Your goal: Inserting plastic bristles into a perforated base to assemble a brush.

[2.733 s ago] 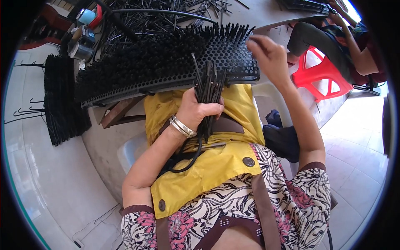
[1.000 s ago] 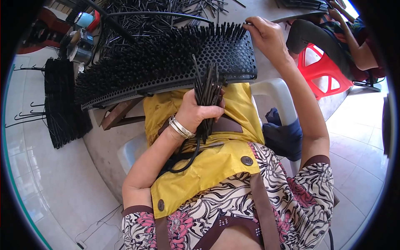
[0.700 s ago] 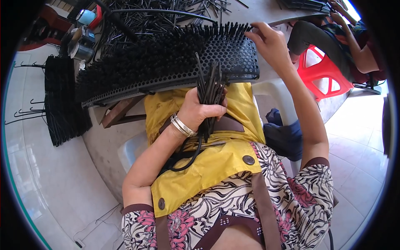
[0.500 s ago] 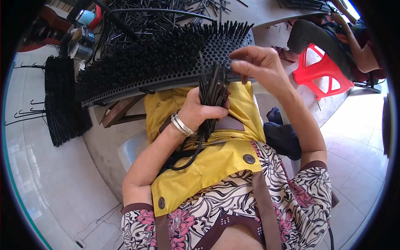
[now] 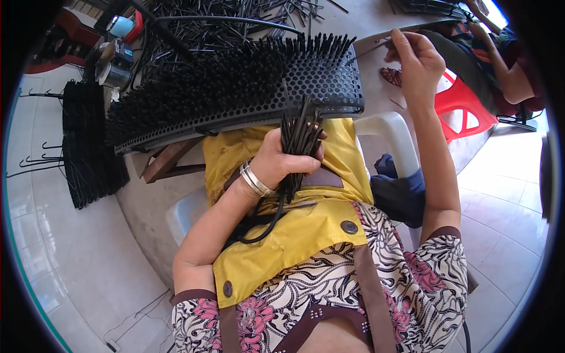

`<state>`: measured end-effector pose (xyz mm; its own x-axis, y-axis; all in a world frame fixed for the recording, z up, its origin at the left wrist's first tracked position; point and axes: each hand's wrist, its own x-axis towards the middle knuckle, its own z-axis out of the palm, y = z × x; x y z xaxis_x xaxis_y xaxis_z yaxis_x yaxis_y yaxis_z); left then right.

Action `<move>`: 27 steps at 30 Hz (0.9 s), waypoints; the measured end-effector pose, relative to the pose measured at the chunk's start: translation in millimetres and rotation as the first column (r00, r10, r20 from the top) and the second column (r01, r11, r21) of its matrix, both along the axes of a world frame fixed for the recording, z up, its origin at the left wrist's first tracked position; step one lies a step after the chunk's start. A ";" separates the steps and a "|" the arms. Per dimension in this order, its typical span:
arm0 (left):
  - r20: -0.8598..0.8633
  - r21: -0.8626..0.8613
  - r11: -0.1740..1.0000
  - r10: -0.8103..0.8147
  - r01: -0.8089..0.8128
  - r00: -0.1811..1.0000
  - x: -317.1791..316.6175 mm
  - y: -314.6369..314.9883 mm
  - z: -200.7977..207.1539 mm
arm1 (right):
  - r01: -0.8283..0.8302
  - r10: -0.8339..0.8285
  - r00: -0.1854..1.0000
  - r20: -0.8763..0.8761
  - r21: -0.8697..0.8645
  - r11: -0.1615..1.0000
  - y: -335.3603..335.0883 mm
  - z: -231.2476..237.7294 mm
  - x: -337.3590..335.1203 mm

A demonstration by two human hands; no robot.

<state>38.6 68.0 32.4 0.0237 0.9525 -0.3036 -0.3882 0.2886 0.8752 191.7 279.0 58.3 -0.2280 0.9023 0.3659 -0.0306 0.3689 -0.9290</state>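
My left hand (image 5: 275,160), a silver bracelet at its wrist, is closed round a bundle of thin black rods (image 5: 301,134) above my lap. In front of it lies a dark curved plate full of round holes (image 5: 326,79). Many black rods (image 5: 206,88) stand upright in the holes across its left and middle; the right part shows bare holes, with a row of rods along its far edge. Beyond the plate's right end, my raised right hand (image 5: 416,62) pinches one thin dark rod (image 5: 369,53), which slants down toward the plate's far right corner.
Loose black rods (image 5: 235,23) lie heaped on the table behind the plate. At the right, a person sits beside a red plastic stool (image 5: 465,109). A pale plastic chair (image 5: 397,132) is by my right side; black strands with hooks (image 5: 88,141) hang at the left.
My right hand has moved from above the bundle up and to the right, past the plate's end, with a thin rod between its fingers. My left hand keeps its hold on the bundle.
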 end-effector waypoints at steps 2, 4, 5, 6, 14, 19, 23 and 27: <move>-0.001 0.023 1.000 -0.015 0.015 1.000 0.9 1.3 -0.4 | 0.138 -0.143 0.990 0.011 0.171 0.975 16.9 -9.1 -0.1; 0.027 0.005 1.000 -0.001 0.001 1.000 1.4 1.0 0.3 | 0.152 -0.158 0.987 0.020 0.172 0.973 23.9 -15.5 -3.9; 0.026 0.003 1.000 -0.002 0.002 1.000 1.6 1.4 0.0 | 0.166 -0.173 0.984 0.029 0.175 0.971 26.6 -18.6 -5.6; 0.027 0.001 1.000 0.003 -0.003 1.000 1.5 1.1 -0.7 | 0.166 -0.173 0.984 0.028 0.172 0.971 28.3 -21.9 -8.5; 0.045 0.003 1.000 0.003 -0.004 0.999 1.6 2.5 -2.3 | 0.000 -0.146 0.947 0.285 0.457 0.889 38.2 -41.5 -22.6; 0.034 0.007 1.000 0.014 -0.014 0.999 1.7 1.2 -1.0 | -0.290 -0.143 0.742 0.655 0.505 0.813 40.7 -17.8 -28.9; 0.017 0.013 1.000 0.006 -0.006 1.000 1.7 1.7 0.6 | -0.301 -0.075 0.752 0.654 0.443 0.845 43.9 -28.2 -26.2; 0.028 0.010 1.000 0.002 -0.003 1.000 0.3 1.1 1.0 | -0.233 0.119 0.869 0.481 0.184 0.955 -2.1 -19.9 -15.3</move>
<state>38.9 69.1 33.3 0.0297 0.9557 -0.2928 -0.4137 0.2784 0.8668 176.4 277.0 38.4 -0.5682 0.7347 0.3706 0.2932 0.6015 -0.7431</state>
